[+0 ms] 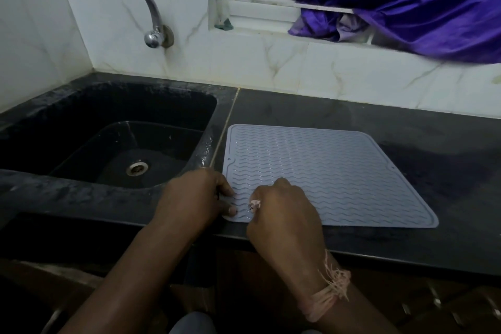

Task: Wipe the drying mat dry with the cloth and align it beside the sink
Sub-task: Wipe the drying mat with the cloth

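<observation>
A pale blue-grey drying mat (325,171) with a wavy ribbed surface lies flat on the black counter, its left edge close to the sink (108,144). My left hand (195,195) pinches the mat's near-left corner, thumb on top of it. My right hand (282,211) rests on the mat's near edge with its fingers curled. A small pinkish scrap of cloth (254,204) peeks out of that fist, and the rest of the cloth is hidden.
The black sink has a metal drain (137,167) and a wall tap (141,0) above it. A purple curtain (406,0) hangs over the window ledge at the back right. Bare black counter (447,184) runs to the right of the mat.
</observation>
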A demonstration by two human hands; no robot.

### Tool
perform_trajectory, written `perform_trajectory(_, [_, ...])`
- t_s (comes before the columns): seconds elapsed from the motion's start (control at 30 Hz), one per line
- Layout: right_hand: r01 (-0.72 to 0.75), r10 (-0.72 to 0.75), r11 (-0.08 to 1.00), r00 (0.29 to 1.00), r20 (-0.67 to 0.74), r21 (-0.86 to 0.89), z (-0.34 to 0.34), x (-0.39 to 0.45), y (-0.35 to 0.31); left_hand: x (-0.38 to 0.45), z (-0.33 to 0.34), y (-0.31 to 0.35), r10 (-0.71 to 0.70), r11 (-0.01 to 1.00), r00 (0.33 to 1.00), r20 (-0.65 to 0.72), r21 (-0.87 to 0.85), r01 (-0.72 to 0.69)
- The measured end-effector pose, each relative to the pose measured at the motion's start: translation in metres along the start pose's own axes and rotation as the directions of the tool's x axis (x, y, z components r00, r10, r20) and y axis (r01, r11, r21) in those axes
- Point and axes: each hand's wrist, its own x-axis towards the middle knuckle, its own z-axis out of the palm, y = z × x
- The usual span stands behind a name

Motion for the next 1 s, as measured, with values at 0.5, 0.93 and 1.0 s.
perform_trajectory(0.5, [0.091,-0.090,0.995,0.996,-0.012,0.029,0.011,0.015,-0.015,-0.011,-0.002,0.011,0.025,0.977,0.996,-0.089,0.214,-0.005])
perform_trajectory(0.93, [-0.235,0.240,0.968,0.970,0.045,-0.088,-0.039,0.009,0.084,-0.001,0.003,0.027,-0.062,0.930,0.995,-0.077,0.358,0.086])
perform_trajectory(1.0, [-0.236,0.240,0.966,0.970,0.028,-0.106,-0.040,0.008,0.087,-0.002,0.005,0.033,-0.028,0.900,0.994,-0.101,0.429,0.069])
